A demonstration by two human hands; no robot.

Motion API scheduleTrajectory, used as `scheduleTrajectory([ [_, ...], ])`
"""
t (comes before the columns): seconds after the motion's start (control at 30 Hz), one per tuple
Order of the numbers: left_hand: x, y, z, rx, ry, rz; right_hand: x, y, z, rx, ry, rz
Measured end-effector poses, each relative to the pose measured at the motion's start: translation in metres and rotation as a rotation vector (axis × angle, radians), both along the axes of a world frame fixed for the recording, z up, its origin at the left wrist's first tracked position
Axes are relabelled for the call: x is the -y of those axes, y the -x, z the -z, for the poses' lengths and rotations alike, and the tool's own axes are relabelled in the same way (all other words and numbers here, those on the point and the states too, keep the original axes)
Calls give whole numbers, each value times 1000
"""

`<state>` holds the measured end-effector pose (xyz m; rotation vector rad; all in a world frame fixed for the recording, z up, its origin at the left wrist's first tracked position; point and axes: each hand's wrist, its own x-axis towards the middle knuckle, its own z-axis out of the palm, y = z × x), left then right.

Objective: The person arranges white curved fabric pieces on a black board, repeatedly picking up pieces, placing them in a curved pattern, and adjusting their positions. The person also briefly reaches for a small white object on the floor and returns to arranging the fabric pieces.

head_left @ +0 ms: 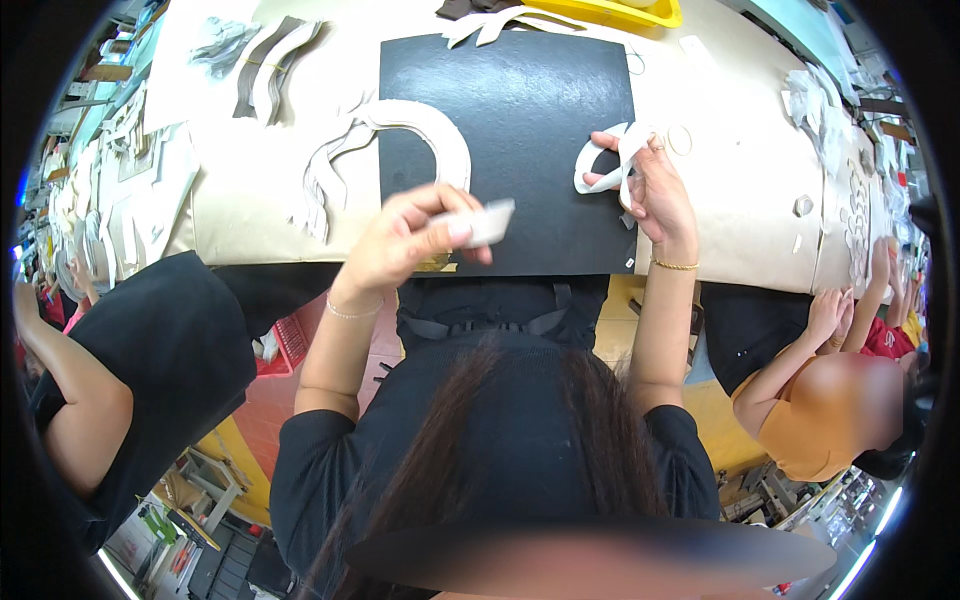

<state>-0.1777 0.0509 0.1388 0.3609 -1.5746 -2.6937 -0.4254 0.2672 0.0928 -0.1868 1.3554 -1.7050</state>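
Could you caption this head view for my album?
Left hand pinches a small pale rectangular piece; right hand holds white curved strips over a black mat.

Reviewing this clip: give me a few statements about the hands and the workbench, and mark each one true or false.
1. The left hand holds a small pale flat piece. True.
2. The right hand lies bare on the table, holding nothing. False: it grips a curved white cut-out piece.
3. A black mat lies on the table in front of the person. True.
4. The yellow tray sits on the near edge of the table. False: it is at the far edge.
5. Both wrists carry thin bracelets. True.
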Motion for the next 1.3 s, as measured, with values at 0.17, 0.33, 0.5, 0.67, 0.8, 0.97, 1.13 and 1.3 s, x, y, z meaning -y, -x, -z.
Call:
scheduleTrajectory([
  [0.17,-38,4,15,56,560,-45,3,-6,-5,-9,2,20],
  [0.33,-47,8,34,70,1693,-275,5,-10,-9,5,-11,40],
  [0.5,-28,-3,40,224,1546,-276,3,-15,-6,7,19,68],
  [0.67,-36,19,36,128,822,-188,-3,-17,-2,73,89,91],
  [0.8,-32,68,44,31,1143,-313,-6,-21,0,135,146,129],
  [0.97,-53,81,44,-315,1341,-74,-8,-26,3,164,182,172],
  [1.13,-72,90,53,-210,997,-55,-7,-27,6,115,131,154],
  [1.3,-62,101,61,-288,1051,-184,-14,-26,3,110,176,243],
])
